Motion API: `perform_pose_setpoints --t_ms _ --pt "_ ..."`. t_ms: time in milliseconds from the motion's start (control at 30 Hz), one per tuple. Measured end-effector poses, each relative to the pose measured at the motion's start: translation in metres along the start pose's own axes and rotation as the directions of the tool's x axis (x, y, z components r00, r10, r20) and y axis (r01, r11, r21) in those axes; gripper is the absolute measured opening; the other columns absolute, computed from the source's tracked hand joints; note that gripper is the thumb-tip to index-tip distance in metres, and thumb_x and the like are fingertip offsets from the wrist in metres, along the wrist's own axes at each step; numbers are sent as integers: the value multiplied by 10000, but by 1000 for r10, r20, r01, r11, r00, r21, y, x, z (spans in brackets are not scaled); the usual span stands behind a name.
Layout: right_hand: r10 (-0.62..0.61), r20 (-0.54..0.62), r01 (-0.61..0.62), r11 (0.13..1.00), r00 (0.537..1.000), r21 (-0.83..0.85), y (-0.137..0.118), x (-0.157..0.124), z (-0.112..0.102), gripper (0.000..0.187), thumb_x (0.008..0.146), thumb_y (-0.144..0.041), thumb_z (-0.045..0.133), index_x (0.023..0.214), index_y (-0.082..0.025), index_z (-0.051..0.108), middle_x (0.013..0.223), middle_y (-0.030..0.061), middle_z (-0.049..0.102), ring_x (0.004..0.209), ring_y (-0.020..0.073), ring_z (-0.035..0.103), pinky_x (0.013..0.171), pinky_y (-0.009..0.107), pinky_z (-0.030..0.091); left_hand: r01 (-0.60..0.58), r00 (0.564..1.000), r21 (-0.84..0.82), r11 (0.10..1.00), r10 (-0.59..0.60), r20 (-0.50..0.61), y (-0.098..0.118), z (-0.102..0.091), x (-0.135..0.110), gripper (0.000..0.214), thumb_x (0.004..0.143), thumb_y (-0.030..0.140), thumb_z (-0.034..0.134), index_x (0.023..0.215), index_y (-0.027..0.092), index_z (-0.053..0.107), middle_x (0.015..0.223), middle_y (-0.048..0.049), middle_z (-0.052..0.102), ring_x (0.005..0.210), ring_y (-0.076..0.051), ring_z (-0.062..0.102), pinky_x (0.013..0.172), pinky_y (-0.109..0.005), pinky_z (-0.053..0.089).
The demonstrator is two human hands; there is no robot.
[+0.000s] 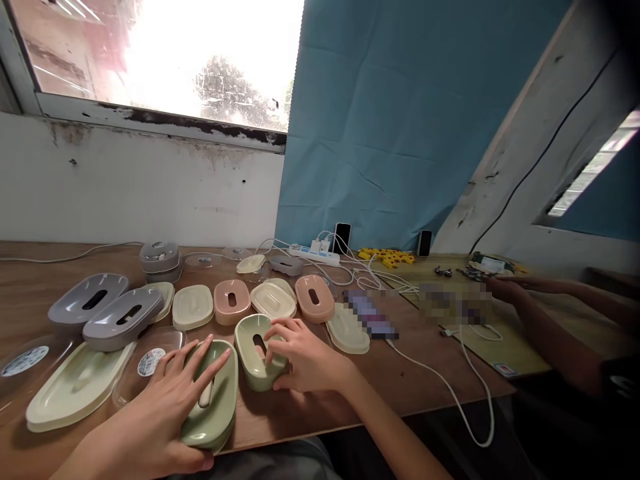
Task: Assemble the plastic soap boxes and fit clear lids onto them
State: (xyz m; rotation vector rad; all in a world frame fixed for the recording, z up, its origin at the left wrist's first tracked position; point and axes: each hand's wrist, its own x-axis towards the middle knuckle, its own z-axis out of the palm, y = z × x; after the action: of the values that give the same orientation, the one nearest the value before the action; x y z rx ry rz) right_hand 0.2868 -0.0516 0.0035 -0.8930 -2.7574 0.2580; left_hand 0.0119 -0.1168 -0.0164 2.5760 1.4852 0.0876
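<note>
My left hand (175, 407) lies across a larger green tissue box (223, 393) with rounded ends. Its fingers reach over the top, and the thumb presses on the near side. A pale strip shows in that box's slot. Beside it, my right hand (303, 357) grips a smaller green tissue box (253, 330) at its right side. The fingertips are at the dark slot and the thumb is low on the wall. Both boxes rest near the table's front edge, close together. Behind them stand a pink tissue box (233, 300), another pink one (314, 299) and cream lids (193, 307).
Two grey tissue boxes (123, 317), a large cream lid (75, 393) and clear covers (140, 373) lie left. A phone (370, 315), cables and a power strip (315, 255) are right and behind. Another person's arms (545, 320) reach over the right table.
</note>
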Motion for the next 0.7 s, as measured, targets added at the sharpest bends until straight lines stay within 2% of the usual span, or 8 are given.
perform_pose_setpoints --t_ms 133,233,333,433,500,567,700 --pt "-51 -31 49 997 998 -61 -2 -4 15 137 785 -317 679 858 -212 630 944 18 650 994 185 551 943 344 341 -14 999 25 1000 15 -46 -1 6 0 1084 612 507 699 1448 386 20 1553 -43 92 1398 -388 67 1066 -614 235" --pt "-57 -86 53 998 995 -46 0 -10 18 114 861 -302 593 871 -196 635 874 17 673 854 154 597 876 312 381 -19 996 63 998 24 -82 -1 9 1 1056 621 500 697 1449 381 52 1547 -67 127 1395 -395 83 1061 -617 237" --pt "-24 -207 33 999 978 40 8 -12 4 148 870 -332 578 874 -201 646 879 23 689 849 158 609 828 299 409 -19 995 89 996 28 -99 0 12 1 1011 635 524 684 1446 388 96 1542 -96 140 1386 -419 104 1040 -645 235" --pt "34 -310 -13 998 950 69 24 -2 -19 141 847 -330 607 872 -203 661 887 32 691 851 166 609 794 289 428 -31 992 80 996 40 -118 4 15 2 966 667 588 634 1446 394 97 1541 -88 160 1383 -428 108 1038 -655 225" --pt "59 -287 -56 998 956 18 37 11 -32 103 832 -286 630 868 -200 672 892 33 689 848 164 608 758 268 426 -51 989 77 996 61 -135 9 18 5 958 669 614 619 1448 390 108 1536 -81 193 1382 -429 116 1043 -653 223" --pt "89 -202 -104 992 975 -66 50 24 -41 75 825 -246 636 861 -202 686 889 25 692 844 159 609 731 249 410 -45 982 82 996 59 -179 14 22 9 936 665 615 624 1445 377 165 1525 -82 235 1379 -430 137 1042 -644 243" --pt "141 -87 -154 974 986 -165 68 37 -42 67 811 -218 637 833 -214 701 893 15 696 855 150 607 739 234 387 -8 949 86 996 34 -313 19 31 15 862 647 587 655 1405 329 337 1497 -86 303 1378 -437 128 1030 -619 305"
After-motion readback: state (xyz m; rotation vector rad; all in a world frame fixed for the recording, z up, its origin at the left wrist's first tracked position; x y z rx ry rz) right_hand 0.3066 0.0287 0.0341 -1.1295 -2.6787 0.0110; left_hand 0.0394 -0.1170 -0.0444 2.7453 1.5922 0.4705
